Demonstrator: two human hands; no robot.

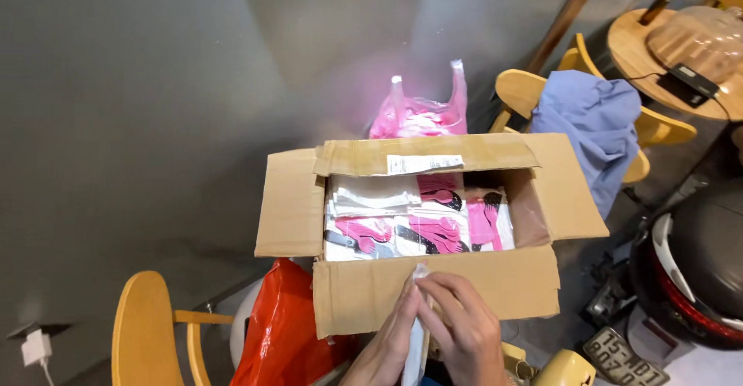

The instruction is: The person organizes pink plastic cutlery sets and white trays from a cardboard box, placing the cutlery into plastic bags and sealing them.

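Both hands met at the near edge of the view, pressed together around a slim clear plastic packet (416, 339) that stood upright between them. The left hand (387, 343) lay along the packet's left side with its fingers flat against it, and the right hand (462, 328) closed over it from the right, its fingertips pinching the top of the plastic. What the packet held could not be made out. Just beyond the hands, touching the front of the packet's tip, hung the near flap of an open cardboard box (433, 285). Inside the box lay a layer of clear packets with pink and black pieces (422, 227), packed side by side and filling most of the floor of the box. A white label (424, 163) sat on the far flap. Behind the box rose a pink plastic bag (422, 115), and near its left corner sat an orange-red plastic bag (282, 328). A yellow wooden chair (147, 328) stood at the near left. To the far right, a blue cloth (592, 126) draped over another yellow chair (526, 92), beside a round wooden table (642, 53). A dark helmet (696, 270) lay at the right edge.
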